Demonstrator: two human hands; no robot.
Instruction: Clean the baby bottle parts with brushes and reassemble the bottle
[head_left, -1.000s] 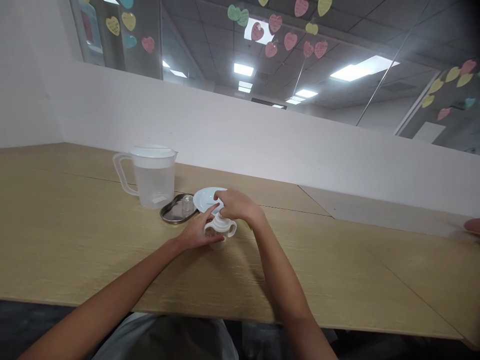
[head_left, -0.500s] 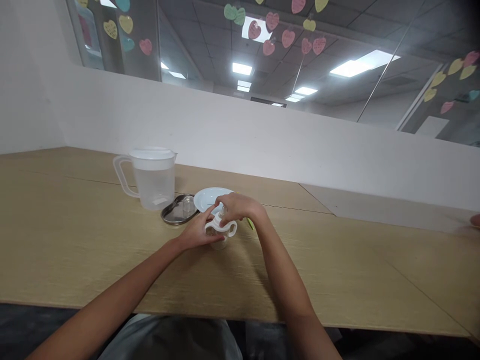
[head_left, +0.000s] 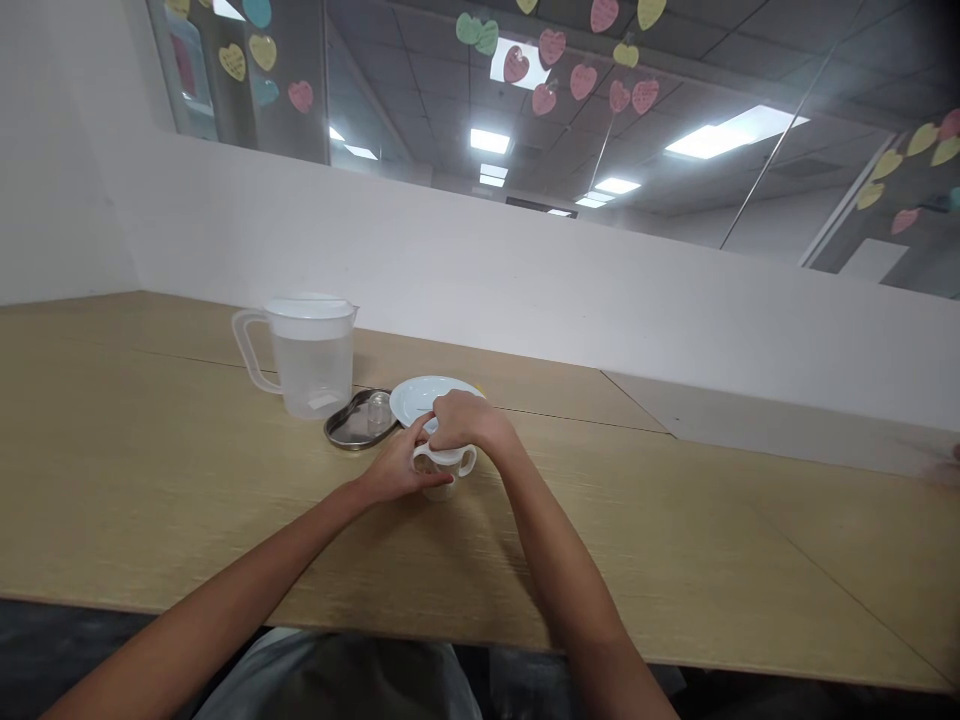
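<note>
Clear plastic bottle (head_left: 440,493), white twin-handled collar (head_left: 448,458): likely light, stiff, slick; hold by body. Left grip (head_left: 394,469): wrapped round it. Right grip (head_left: 461,420): curled over top, hold unclear.

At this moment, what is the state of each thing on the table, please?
Two-handled container: upright, held by left hand, right hand over its top.
Pitcher: upright, lid on.
Clear vessel: standing in metal tray.
Metal tray: lying flat.
Plate: face up, partly hidden.

head-worn view; faces forward, down; hands (head_left: 394,468) near, wall (head_left: 450,265) beyond
</note>
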